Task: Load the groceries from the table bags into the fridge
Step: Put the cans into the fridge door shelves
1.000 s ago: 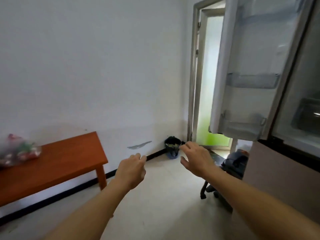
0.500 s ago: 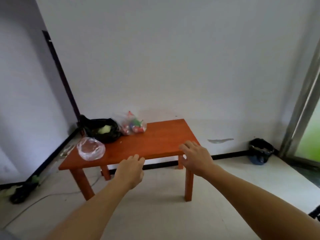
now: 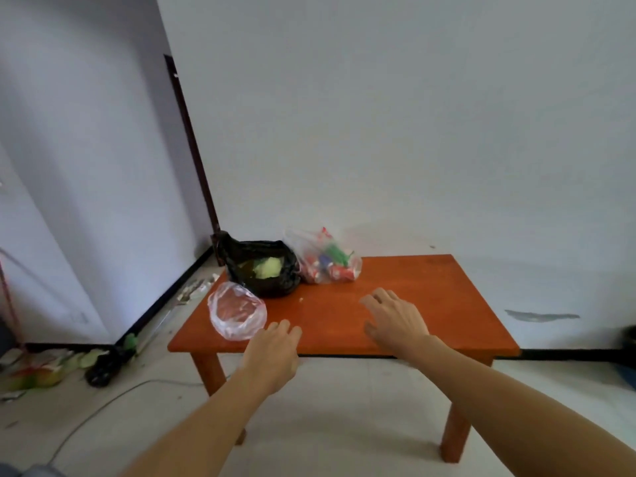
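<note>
An orange wooden table (image 3: 430, 304) stands against the white wall. On its left part sit a black bag (image 3: 265, 270) with something pale green inside, a clear bag (image 3: 327, 261) holding red cans and green items, and a flat clear bag (image 3: 236, 310) near the front corner. My left hand (image 3: 273, 352) hovers at the table's front edge, just right of the flat clear bag, fingers apart and holding nothing. My right hand (image 3: 395, 321) is stretched over the table's middle, open and holding nothing. The fridge is out of view.
Litter and a dark object (image 3: 103, 368) lie on the floor at the left by the wall, with a thin cable (image 3: 103, 404) running across the tiles. A dark bin's edge (image 3: 629, 349) shows at far right. Pale floor lies in front of the table.
My view has swung left from the open fridge door to the table, which now looks closer. Both hands stay open and now reach over the table's front part.
</note>
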A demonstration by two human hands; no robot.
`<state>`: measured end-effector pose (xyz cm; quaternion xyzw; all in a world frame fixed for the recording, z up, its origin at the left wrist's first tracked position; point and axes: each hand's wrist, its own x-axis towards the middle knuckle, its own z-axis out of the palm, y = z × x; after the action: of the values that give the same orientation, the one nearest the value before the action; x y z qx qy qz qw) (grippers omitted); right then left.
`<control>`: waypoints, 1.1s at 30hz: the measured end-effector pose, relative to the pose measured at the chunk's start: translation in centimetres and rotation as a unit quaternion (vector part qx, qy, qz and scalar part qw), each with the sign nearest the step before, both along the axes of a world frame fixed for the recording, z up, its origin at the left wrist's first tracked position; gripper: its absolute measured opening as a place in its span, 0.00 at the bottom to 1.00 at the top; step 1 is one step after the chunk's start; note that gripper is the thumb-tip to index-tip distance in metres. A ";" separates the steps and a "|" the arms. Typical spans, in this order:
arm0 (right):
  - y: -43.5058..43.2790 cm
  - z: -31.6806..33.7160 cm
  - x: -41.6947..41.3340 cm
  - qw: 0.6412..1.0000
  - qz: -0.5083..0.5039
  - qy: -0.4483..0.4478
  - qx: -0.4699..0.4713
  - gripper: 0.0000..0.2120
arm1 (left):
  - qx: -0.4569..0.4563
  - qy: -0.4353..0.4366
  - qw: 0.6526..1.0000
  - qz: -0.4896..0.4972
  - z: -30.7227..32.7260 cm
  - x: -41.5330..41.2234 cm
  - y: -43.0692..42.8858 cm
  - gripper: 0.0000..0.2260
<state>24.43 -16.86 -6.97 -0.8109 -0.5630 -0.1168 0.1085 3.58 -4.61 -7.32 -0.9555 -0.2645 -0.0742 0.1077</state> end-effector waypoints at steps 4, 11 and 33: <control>7.2 -0.3 4.2 1.000 0.001 0.005 -0.011 0.19 | -0.023 -0.023 0.999 0.019 -0.1 3.3 6.9 0.09; 18.4 -2.1 9.2 0.999 0.008 0.008 -0.048 0.21 | -0.068 -0.039 0.997 0.026 -2.1 8.0 17.9 0.11; 48.8 -6.8 28.1 0.994 -0.061 0.052 -0.072 0.23 | -0.184 -0.077 0.978 0.062 -6.0 30.1 55.5 0.16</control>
<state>52.49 31.96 -13.74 -0.8544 -0.5130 -0.0401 0.0715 33.67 50.86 -13.28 -0.9321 -0.3397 -0.0910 -0.0864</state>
